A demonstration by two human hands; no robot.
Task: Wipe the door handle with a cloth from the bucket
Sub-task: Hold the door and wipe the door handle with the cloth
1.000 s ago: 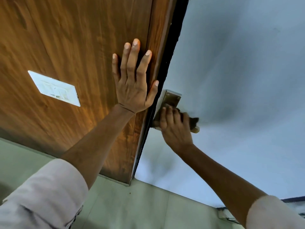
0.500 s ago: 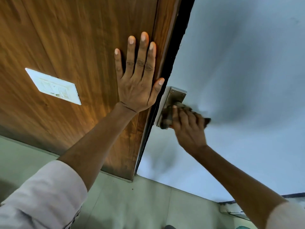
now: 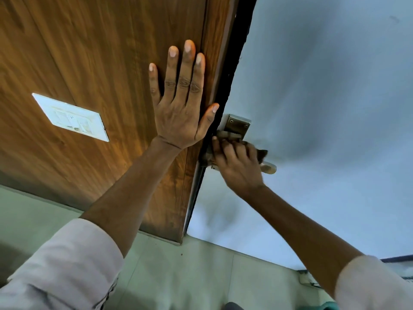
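Note:
A metal door handle on a brass backplate sticks out from the pale door face at centre right. My right hand is wrapped over the lever with a dark cloth bunched under its fingers; only the lever's tip and a corner of the cloth show. My left hand lies flat with fingers spread on the brown wooden panel, just left of the door edge. The bucket is not in view.
A white switch plate is set in the wooden panel to the left. Pale floor tiles run along the bottom. A dark rounded object and something teal peek in at the bottom edge.
My right hand with the cloth has slid along the lever toward the backplate, so the lever's tip shows again. The left hand stays pressed flat on the wood.

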